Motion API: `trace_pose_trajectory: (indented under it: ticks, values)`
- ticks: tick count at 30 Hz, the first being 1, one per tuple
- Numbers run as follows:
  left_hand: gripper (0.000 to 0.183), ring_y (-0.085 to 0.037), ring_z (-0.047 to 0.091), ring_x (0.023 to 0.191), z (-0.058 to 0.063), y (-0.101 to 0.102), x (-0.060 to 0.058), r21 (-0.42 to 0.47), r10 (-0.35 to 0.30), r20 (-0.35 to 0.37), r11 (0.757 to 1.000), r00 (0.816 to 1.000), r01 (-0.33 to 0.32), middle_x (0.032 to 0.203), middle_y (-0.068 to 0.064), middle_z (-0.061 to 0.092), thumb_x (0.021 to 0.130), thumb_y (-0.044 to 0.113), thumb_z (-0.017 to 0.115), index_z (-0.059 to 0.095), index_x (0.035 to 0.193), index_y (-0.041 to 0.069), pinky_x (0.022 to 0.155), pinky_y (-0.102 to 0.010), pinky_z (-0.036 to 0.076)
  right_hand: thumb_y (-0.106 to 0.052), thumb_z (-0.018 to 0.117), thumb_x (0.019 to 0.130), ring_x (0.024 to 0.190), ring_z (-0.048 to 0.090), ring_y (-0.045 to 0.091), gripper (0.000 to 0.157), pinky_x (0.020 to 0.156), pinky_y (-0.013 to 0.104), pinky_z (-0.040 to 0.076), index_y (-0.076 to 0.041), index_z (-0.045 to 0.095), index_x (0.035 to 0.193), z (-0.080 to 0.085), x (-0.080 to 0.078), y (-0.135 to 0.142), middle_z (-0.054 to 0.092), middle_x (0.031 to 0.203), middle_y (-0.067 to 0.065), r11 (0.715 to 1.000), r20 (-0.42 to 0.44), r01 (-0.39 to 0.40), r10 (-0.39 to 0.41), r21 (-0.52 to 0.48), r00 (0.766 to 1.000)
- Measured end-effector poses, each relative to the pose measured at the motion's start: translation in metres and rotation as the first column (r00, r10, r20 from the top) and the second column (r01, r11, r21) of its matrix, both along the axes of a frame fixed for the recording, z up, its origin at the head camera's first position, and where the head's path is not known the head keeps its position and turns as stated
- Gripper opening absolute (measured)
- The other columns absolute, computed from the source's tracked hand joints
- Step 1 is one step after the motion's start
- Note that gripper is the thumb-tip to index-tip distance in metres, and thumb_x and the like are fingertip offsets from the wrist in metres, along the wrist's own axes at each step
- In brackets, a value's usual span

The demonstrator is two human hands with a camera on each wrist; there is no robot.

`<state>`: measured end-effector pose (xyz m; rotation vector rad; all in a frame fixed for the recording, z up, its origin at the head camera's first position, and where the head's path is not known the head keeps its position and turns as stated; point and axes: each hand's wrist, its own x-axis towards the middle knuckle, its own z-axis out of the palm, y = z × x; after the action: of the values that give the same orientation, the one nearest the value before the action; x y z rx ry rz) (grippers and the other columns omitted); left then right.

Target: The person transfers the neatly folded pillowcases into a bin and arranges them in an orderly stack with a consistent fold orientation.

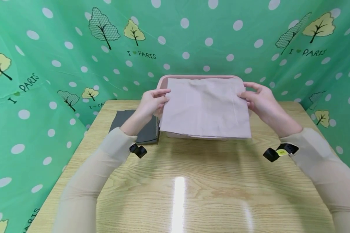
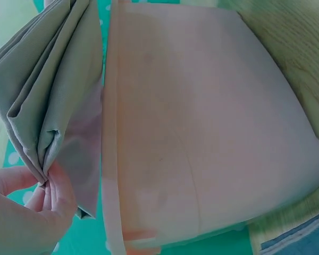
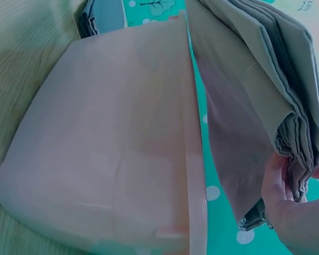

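A folded light grey cloth (image 1: 205, 108) is stretched flat between both hands, over the pink plastic bin (image 1: 201, 77) in the head view. My left hand (image 1: 150, 105) pinches its left edge between thumb and fingers. At the opposite edge, the right hand (image 1: 261, 102) grips the cloth the same way. Several stacked layers of the cloth (image 3: 276, 79) show in the right wrist view, gathered in the fingers. Both wrist views show the cloth above the bin's rim, with the bin's smooth side wall (image 2: 212, 127) beside it. Most of the bin's opening is hidden under the cloth.
A folded dark grey cloth (image 1: 147, 129) lies on the wooden table (image 1: 210, 197), left of the bin and partly behind the left forearm. Green dotted curtain fabric (image 1: 186, 38) hangs close behind the bin and along both sides of the table.
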<state>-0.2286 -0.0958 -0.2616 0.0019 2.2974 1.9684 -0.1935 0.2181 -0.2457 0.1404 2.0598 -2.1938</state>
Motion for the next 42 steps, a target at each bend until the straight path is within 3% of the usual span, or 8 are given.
trace_pose_trajectory:
  ticks: [8,16,24,31,37,42]
  values:
    - [0.031,-0.011,0.057,0.084,0.004,0.004,-0.011,-0.010,0.021,0.035,1.000,0.999,-0.021,0.112,-0.006,0.057,0.084,0.006,0.058,0.060,0.115,0.011,0.074,-0.023,0.048,-0.009,0.062,0.081,0.073,0.057,0.006,0.064,0.062,0.017,0.048,-0.008,0.030,0.137,0.005,-0.013,0.000,0.050,0.105,0.002,1.000,0.028,-0.001,0.000,0.007,1.000]
    - [0.032,-0.013,0.058,0.089,0.008,0.007,-0.024,-0.006,0.044,0.026,0.999,0.999,-0.044,0.112,-0.007,0.056,0.083,0.004,0.058,0.060,0.115,0.009,0.081,-0.027,0.047,-0.008,0.063,0.080,0.073,0.057,0.006,0.065,0.060,0.017,0.048,-0.011,0.030,0.137,0.015,-0.028,-0.002,0.048,0.108,0.002,1.000,0.070,0.014,-0.015,0.025,0.997]
    - [0.031,-0.009,0.057,0.078,0.011,0.011,-0.035,-0.007,0.068,0.055,0.998,0.996,-0.068,0.117,-0.005,0.056,0.083,0.004,0.058,0.061,0.113,0.009,0.073,-0.023,0.048,-0.013,0.061,0.083,0.072,0.055,0.004,0.064,0.060,0.017,0.048,-0.013,0.029,0.139,0.019,-0.042,-0.001,0.048,0.105,-0.001,0.988,0.103,0.002,-0.018,0.152,0.995]
    - [0.031,-0.008,0.056,0.079,0.012,0.013,-0.044,-0.058,0.069,0.049,0.996,0.996,-0.066,0.120,-0.003,0.054,0.083,0.005,0.058,0.061,0.114,0.010,0.071,-0.022,0.047,-0.017,0.059,0.084,0.090,0.049,0.007,0.065,0.066,0.015,0.047,-0.016,0.026,0.140,0.019,-0.055,-0.003,0.040,0.123,0.003,0.965,0.126,-0.009,-0.025,0.261,0.992]
    - [0.032,-0.008,0.056,0.079,0.011,0.013,-0.052,-0.066,0.081,0.063,0.995,0.995,-0.076,0.124,0.003,0.051,0.083,0.005,0.058,0.061,0.115,0.011,0.071,-0.022,0.048,-0.016,0.056,0.086,0.091,0.050,0.009,0.062,0.068,0.017,0.048,-0.015,0.025,0.140,0.018,-0.065,-0.005,0.043,0.115,0.002,0.950,0.129,-0.013,-0.029,0.311,0.991]
    - [0.031,-0.009,0.056,0.078,0.007,0.013,-0.058,-0.084,0.099,0.073,0.992,0.992,-0.093,0.117,-0.002,0.056,0.083,0.007,0.059,0.062,0.114,0.012,0.067,-0.022,0.047,-0.015,0.054,0.087,0.089,0.050,0.010,0.061,0.068,0.018,0.048,-0.013,0.025,0.140,0.016,-0.070,-0.007,0.041,0.114,0.003,0.935,0.126,-0.016,-0.031,0.354,0.991]
